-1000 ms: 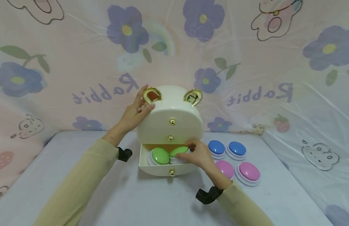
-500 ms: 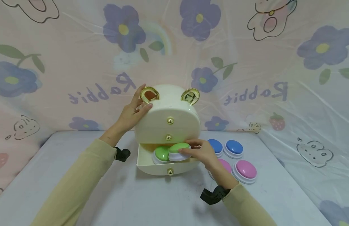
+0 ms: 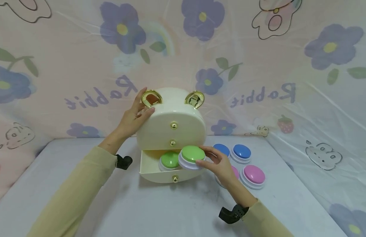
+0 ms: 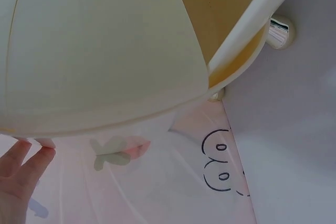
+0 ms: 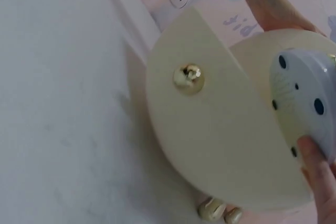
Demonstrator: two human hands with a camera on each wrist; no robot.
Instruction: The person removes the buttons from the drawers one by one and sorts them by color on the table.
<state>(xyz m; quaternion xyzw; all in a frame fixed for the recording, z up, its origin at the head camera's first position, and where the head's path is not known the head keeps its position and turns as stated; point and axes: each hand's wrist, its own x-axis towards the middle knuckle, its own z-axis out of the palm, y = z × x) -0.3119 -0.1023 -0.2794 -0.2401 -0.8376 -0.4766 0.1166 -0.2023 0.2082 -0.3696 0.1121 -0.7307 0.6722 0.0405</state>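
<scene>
Above the open bottom drawer, right hand fingers grasp a green button, lifting it out; left hand, fingers released, steadies the cabinet. Next, clear the drawer toward four o'clock.

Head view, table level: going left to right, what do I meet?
Left hand on the cream bear-eared drawer box → green button in the open drawer → green button held by the right hand → right-hand pink button.

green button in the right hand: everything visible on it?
The held green button is a glossy green dome on a white, plastic-looking base. The right wrist view shows its pale underside with dark round holes. The right hand grips its edge, holding it tilted above the open bottom drawer, beside a second green button.
</scene>
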